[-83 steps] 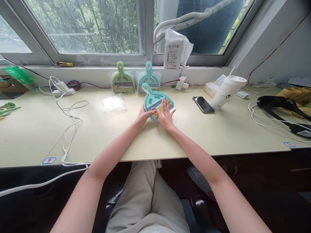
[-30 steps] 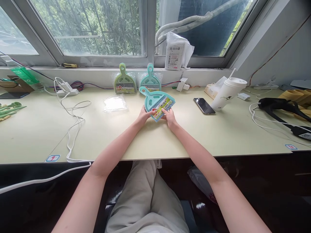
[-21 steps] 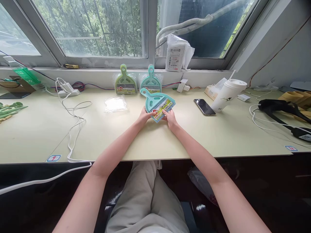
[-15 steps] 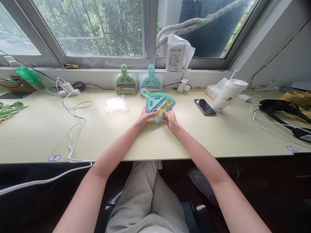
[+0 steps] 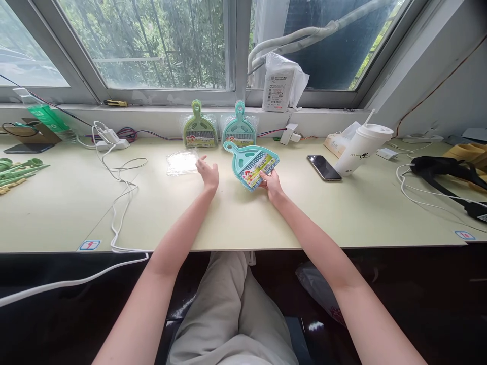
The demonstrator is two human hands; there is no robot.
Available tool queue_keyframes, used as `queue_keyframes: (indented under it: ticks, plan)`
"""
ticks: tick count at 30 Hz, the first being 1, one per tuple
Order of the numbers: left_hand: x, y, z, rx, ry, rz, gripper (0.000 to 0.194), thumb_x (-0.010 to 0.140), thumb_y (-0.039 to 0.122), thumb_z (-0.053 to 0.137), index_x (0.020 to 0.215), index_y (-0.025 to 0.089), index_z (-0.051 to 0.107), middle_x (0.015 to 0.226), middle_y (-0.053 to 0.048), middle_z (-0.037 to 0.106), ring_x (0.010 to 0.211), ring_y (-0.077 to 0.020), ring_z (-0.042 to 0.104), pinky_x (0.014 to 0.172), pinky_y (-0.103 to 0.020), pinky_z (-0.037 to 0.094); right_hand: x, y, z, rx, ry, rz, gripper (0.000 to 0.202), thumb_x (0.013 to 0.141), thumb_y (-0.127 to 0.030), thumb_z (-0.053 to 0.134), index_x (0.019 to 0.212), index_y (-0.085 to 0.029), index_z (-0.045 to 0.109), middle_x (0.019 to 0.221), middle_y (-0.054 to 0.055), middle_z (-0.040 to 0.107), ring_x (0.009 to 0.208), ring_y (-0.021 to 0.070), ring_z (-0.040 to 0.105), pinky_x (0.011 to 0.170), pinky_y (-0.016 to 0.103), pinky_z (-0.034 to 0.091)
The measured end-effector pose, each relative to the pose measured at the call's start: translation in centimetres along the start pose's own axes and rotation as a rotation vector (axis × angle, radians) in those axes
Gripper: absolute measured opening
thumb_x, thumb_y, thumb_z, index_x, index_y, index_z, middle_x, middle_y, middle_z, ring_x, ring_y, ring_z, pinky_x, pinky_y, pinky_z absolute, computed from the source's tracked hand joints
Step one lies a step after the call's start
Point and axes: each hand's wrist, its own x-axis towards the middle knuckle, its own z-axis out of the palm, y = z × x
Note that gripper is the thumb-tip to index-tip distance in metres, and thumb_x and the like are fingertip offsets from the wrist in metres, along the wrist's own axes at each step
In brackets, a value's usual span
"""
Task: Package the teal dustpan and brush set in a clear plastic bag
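Observation:
My right hand (image 5: 272, 186) grips a turquoise mini dustpan and brush set (image 5: 243, 161) by its lower right edge, above the table. A printed label lies across its bristles, and its handle points to the upper left. My left hand (image 5: 208, 175) is off the set, fingers apart, beside the right edge of a clear plastic bag (image 5: 182, 162) lying flat on the table. Whether the fingers touch the bag I cannot tell. Behind stand two wrapped sets against the sill, a green dustpan set (image 5: 200, 126) and a turquoise dustpan set (image 5: 239, 126).
Right of my hands lie a black phone (image 5: 324, 168), a white lidded cup (image 5: 361, 149) with a straw, and a tissue pack (image 5: 342, 139). White cables (image 5: 124, 187) run down the table's left side. A wrapped box (image 5: 279, 86) stands on the sill.
My left hand has let go of the turquoise dustpan set and moved left to the plastic bag. The set stays in my right hand, in nearly the same place.

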Motion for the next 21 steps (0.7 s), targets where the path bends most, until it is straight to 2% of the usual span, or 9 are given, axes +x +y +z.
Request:
queue_keyframes:
  ticks: [2, 4, 7, 8, 10, 13, 16, 19, 21]
  plan:
    - [1.4, -0.2, -1.5, 0.163, 0.047, 0.07, 0.053, 0.075, 0.004, 0.054, 0.126, 0.017, 0.043, 0.147, -0.02, 0.033, 0.144, -0.0319, 0.025, 0.119, -0.054, 0.016, -0.1, -0.1, -0.1, 0.006, 0.0, 0.004, 0.029, 0.078, -0.028, 0.065, 0.103, -0.025, 0.051, 0.109, 0.002, 0.07, 0.079, 0.0168, 0.072, 0.078, 0.039, 0.062]
    - [2.4, -0.6, -2.6, 0.274, 0.179, 0.113, 0.057, 0.077, 0.004, 0.051, 0.131, 0.017, 0.04, 0.153, -0.02, 0.026, 0.147, -0.0331, 0.016, 0.119, -0.058, 0.011, -0.2, -0.2, -0.1, 0.008, -0.002, 0.01, 0.028, 0.079, -0.027, 0.065, 0.104, -0.025, 0.051, 0.109, 0.002, 0.07, 0.081, 0.0169, 0.072, 0.079, 0.038, 0.062]
    - [3.9, -1.6, -3.7, 0.32, 0.346, 0.113, 0.063, 0.08, 0.005, 0.046, 0.14, 0.018, 0.035, 0.153, -0.017, 0.031, 0.148, -0.0303, 0.018, 0.12, -0.056, 0.014, -0.2, -0.2, -0.1, 0.007, 0.001, 0.015, 0.029, 0.079, -0.026, 0.065, 0.105, -0.024, 0.052, 0.108, 0.002, 0.071, 0.081, 0.0177, 0.072, 0.079, 0.04, 0.062]
    - [4.3, -2.1, -4.0, 0.293, 0.311, 0.084, 0.064, 0.079, 0.005, 0.045, 0.141, 0.018, 0.034, 0.15, -0.017, 0.037, 0.147, -0.0297, 0.024, 0.119, -0.053, 0.019, -0.2, -0.1, -0.1, 0.006, 0.002, 0.015, 0.028, 0.079, -0.026, 0.065, 0.105, -0.024, 0.053, 0.108, 0.003, 0.071, 0.081, 0.0181, 0.073, 0.079, 0.04, 0.062]
    - [5.0, -2.9, -4.2, 0.23, 0.142, -0.02, 0.069, 0.076, 0.004, 0.048, 0.143, 0.016, 0.034, 0.14, -0.018, 0.049, 0.139, -0.0295, 0.039, 0.115, -0.049, 0.028, -0.2, -0.1, -0.1, 0.006, -0.003, 0.011, 0.028, 0.079, -0.026, 0.066, 0.103, -0.024, 0.053, 0.106, 0.003, 0.071, 0.082, 0.0192, 0.073, 0.08, 0.042, 0.062]
    - [5.3, -3.8, -4.1, 0.274, -0.01, -0.109, 0.077, 0.073, 0.006, 0.055, 0.146, 0.008, 0.031, 0.129, -0.021, 0.058, 0.132, -0.0326, 0.046, 0.11, -0.048, 0.032, -0.2, -0.2, -0.1, 0.005, -0.014, 0.006, 0.027, 0.078, -0.026, 0.066, 0.102, -0.024, 0.053, 0.103, 0.003, 0.072, 0.085, 0.0205, 0.073, 0.081, 0.043, 0.062]
    - [4.9, -4.0, -3.7, 0.407, -0.106, -0.008, 0.066, 0.073, 0.011, 0.06, 0.137, 0.01, 0.046, 0.124, -0.021, 0.06, 0.132, -0.0353, 0.044, 0.111, -0.053, 0.028, -0.3, -0.3, -0.1, -0.002, -0.009, 0.016, 0.026, 0.079, -0.025, 0.064, 0.102, -0.024, 0.053, 0.103, 0.003, 0.072, 0.084, 0.0201, 0.073, 0.082, 0.043, 0.062]
    - [4.3, -4.0, -3.2, 0.456, -0.282, 0.133, 0.039, 0.068, 0.008, 0.059, 0.103, 0.02, 0.07, 0.121, -0.015, 0.062, 0.131, -0.0354, 0.043, 0.114, -0.057, 0.022, -0.3, -0.3, -0.1, -0.013, 0.001, 0.03, 0.025, 0.08, -0.024, 0.063, 0.102, -0.024, 0.052, 0.104, 0.003, 0.071, 0.082, 0.0194, 0.072, 0.082, 0.042, 0.062]
    - [4.0, -3.9, -2.7, 0.434, -0.414, 0.22, 0.029, 0.063, 0.005, 0.057, 0.082, 0.023, 0.072, 0.117, -0.013, 0.063, 0.129, -0.0348, 0.044, 0.114, -0.058, 0.022, -0.2, -0.3, 0.0, -0.016, 0.001, 0.03, 0.026, 0.079, -0.024, 0.064, 0.102, -0.024, 0.052, 0.105, 0.003, 0.071, 0.083, 0.0195, 0.072, 0.081, 0.042, 0.062]
